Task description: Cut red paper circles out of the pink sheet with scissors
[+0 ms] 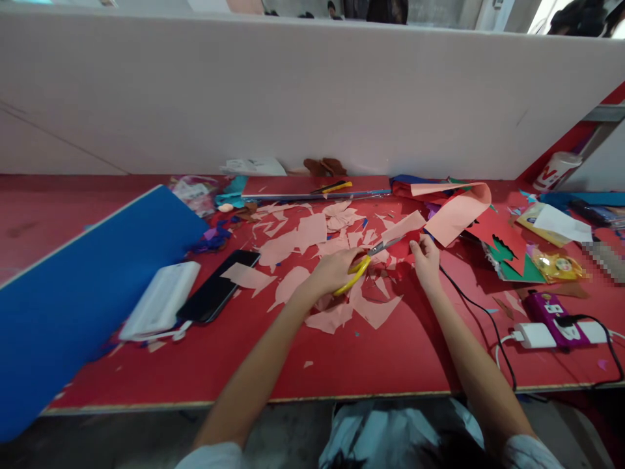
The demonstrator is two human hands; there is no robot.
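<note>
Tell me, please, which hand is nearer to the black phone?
Left. The left hand, holding the yellow-handled scissors, is to the right of the black phone. The right hand is farther to the right, beyond the scissors.

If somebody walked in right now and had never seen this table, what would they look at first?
Probably the big blue board, slanting across the left side of the picture. Next might be the messy pink paper scraps spread over the middle of the red table. Right among them, the bright yellow-handled scissors stand out in the person's left hand.
</note>
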